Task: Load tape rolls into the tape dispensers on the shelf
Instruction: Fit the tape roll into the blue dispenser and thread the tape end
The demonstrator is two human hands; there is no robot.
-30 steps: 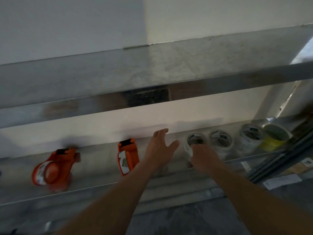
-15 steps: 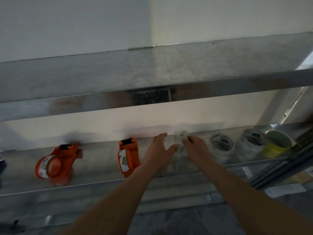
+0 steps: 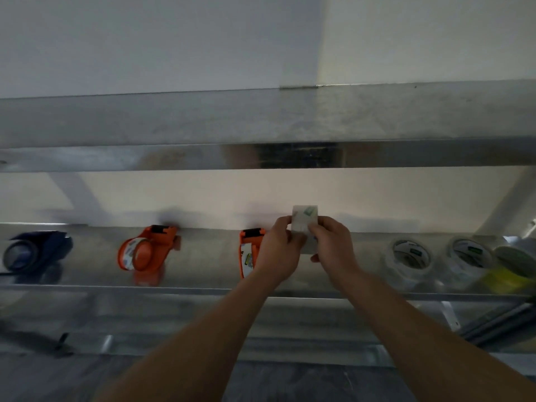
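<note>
Left grip (image 3: 280, 250) and right grip (image 3: 333, 248), both bare, on long forearms (image 3: 203, 338) uncovered to the view's lower edge.

Your clear roll (image 3: 304, 220) green-marked, orange dispenser (image 3: 250, 250) left of it, navy dispenser (image 3: 34, 250) far left, yellow roll (image 3: 510, 271) far right.

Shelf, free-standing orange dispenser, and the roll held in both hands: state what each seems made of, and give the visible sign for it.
Shelf: probably metal, dull brushed grey; it carries soft reflections.
Orange dispenser: likely moulded plastic, smooth, uniform orange, with a black part on top.
Roll: seemingly clear plastic tape, translucent whitish with a green label; blurred, so uncertain.
</note>
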